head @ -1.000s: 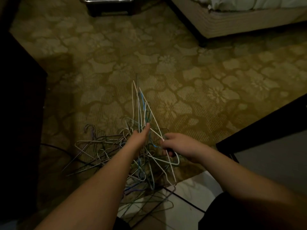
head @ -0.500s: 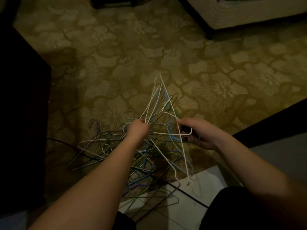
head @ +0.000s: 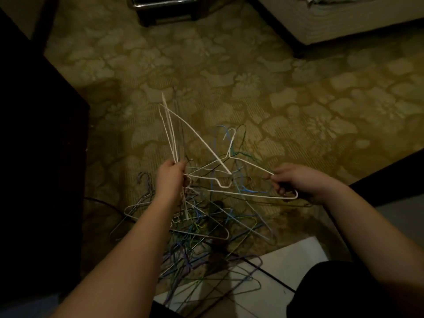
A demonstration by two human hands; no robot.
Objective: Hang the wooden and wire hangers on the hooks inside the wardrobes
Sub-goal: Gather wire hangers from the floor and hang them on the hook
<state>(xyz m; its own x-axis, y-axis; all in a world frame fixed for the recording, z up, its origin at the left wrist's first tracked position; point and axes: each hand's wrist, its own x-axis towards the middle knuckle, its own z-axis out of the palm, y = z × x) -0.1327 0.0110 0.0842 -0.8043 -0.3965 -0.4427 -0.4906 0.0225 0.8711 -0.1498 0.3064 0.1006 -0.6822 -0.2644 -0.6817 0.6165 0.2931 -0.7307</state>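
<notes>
Hands pulling white wire hangers out of a tangle on the floor.

The left hand (head: 171, 177) is closed round a bunch of white wire hangers (head: 169, 134) whose thin ends fan upward beyond its knuckles. The right hand (head: 296, 182) has its fingers curled round the corner of another white wire hanger (head: 252, 196), whose bar reaches across toward the left hand; several hooks of coloured hangers (head: 231, 138) rise between the two hands. Below and just beyond both hands, a heap of blue, green, purple and white wire hangers (head: 206, 230) lies tangled on the patterned carpet (head: 229, 65), partly spilling onto a pale tiled strip (head: 286, 260) nearer the person. Left of the left hand stands a dark piece of furniture (head: 39, 157); far beyond the right hand is a bed base (head: 344, 19).
</notes>
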